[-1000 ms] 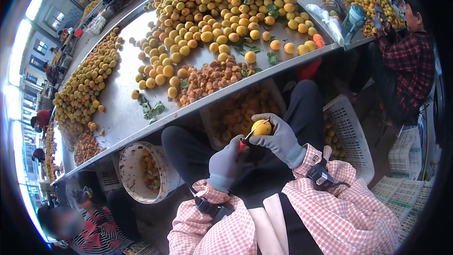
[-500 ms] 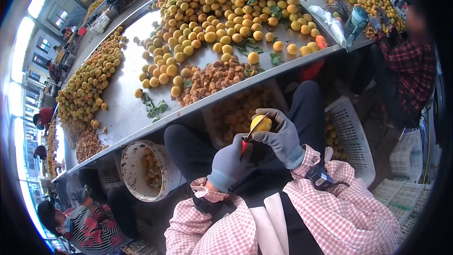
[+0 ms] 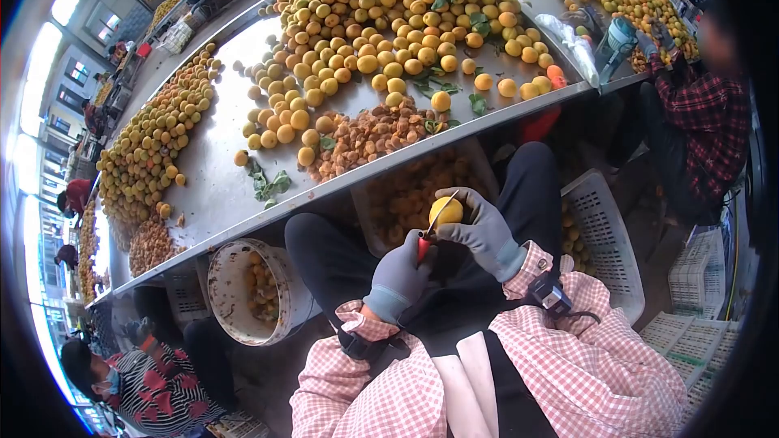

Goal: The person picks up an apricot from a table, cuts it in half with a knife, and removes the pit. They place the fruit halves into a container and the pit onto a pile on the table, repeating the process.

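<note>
In a grey glove, my left hand (image 3: 399, 277) is closed round the red handle of a small knife (image 3: 423, 248). Its thin blade lies against a yellow apricot (image 3: 445, 211). My right hand (image 3: 484, 233), gloved the same way, grips that apricot between thumb and fingers. Both hands are above my lap, in front of the table edge. Below them, partly hidden by my hands and legs, a crate holds orange fruit pieces (image 3: 406, 204).
On the metal table (image 3: 223, 199) lie heaped apricots (image 3: 389, 8), brown pits (image 3: 369, 142) and green leaves (image 3: 272, 185). A white bucket (image 3: 223, 304) with fruit stands left, a white crate (image 3: 604, 235) right. Co-workers sit on both sides (image 3: 706, 113).
My left hand and the knife have shifted slightly up and to the right. The apricot has moved a little left in my right hand, with the blade still against it.
</note>
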`<state>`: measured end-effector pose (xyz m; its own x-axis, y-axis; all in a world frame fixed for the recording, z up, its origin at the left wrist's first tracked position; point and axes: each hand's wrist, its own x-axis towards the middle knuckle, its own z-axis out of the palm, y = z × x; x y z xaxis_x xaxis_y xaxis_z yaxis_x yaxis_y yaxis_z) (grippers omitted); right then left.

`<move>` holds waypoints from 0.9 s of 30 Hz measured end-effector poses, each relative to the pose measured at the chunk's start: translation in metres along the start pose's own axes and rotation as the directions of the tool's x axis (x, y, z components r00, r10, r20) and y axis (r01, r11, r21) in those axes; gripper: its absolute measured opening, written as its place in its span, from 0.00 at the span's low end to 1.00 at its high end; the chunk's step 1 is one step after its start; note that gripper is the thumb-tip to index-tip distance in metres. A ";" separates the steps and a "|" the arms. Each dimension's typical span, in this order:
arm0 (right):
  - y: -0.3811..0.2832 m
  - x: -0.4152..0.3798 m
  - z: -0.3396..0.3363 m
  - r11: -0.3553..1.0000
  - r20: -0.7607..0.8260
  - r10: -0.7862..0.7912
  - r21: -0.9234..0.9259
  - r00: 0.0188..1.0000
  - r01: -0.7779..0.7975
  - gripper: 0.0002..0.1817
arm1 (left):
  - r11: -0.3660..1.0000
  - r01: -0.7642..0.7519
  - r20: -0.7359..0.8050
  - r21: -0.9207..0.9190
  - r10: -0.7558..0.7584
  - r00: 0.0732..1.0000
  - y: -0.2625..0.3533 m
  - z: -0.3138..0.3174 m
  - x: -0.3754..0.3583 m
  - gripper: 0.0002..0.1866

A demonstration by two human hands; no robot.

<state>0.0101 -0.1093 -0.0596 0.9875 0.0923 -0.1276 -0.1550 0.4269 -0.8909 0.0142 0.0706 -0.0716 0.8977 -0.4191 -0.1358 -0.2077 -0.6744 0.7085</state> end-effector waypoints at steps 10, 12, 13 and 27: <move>0.001 0.004 0.001 0.999 -0.013 0.031 0.036 0.999 -0.031 0.25 | 0.988 0.040 0.007 -0.151 -0.039 0.999 0.006 0.000 -0.001 0.13; 0.002 0.001 0.004 0.997 -0.073 0.016 0.077 0.997 -0.010 0.25 | 0.988 0.066 0.001 -0.142 -0.067 0.998 0.008 0.003 0.000 0.13; 0.008 0.001 0.005 0.997 -0.072 0.018 0.074 0.997 -0.012 0.25 | 0.987 0.040 -0.010 -0.154 -0.042 0.999 0.008 0.004 0.000 0.15; 0.026 -0.002 -0.007 0.962 -0.032 0.166 0.225 0.986 -0.155 0.19 | 0.994 0.105 0.000 -0.016 -0.105 0.994 0.009 0.006 -0.004 0.17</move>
<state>0.0039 -0.1044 -0.0857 0.9485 0.1331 -0.2876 -0.3082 0.5991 -0.7390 0.0064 0.0620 -0.0686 0.9147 -0.3455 -0.2096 -0.1058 -0.7053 0.7010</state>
